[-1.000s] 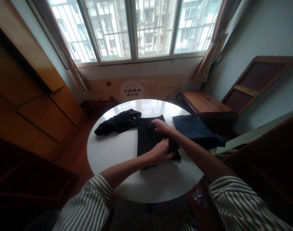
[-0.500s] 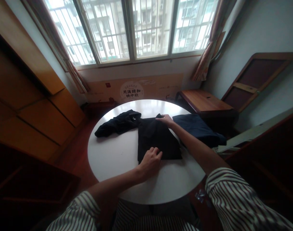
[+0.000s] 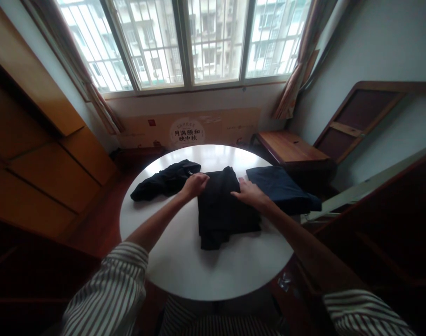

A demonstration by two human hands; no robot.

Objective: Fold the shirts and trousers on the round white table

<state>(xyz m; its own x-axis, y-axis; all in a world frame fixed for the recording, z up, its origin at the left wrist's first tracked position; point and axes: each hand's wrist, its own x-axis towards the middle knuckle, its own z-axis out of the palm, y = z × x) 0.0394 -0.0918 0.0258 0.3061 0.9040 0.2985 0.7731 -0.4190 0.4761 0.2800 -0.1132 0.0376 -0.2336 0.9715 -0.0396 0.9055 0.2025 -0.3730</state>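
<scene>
A black folded garment (image 3: 220, 205) lies in the middle of the round white table (image 3: 171, 261), and a flap of it sticks out at the near left corner. My left hand (image 3: 196, 184) is closed at its far left corner, pinching the cloth. On the right edge rests my right hand (image 3: 251, 192), thumb and fingers apart. Left of these, a crumpled black garment (image 3: 164, 181) is spread toward the table's rim. Beside my right hand is a folded dark blue garment (image 3: 283, 186), its far right end reaching past the edge.
A wooden side table (image 3: 290, 145) stands behind on the right, close to a framed wooden panel (image 3: 360, 116) against the wall. Wooden cabinets (image 3: 59, 163) line the left side. A printed cardboard panel (image 3: 213, 126) stands beneath the barred window (image 3: 213, 42).
My left hand has gone from the garment's near edge to its far left corner. My right hand has come down its right side. A flap now sticks out at the near edge.
</scene>
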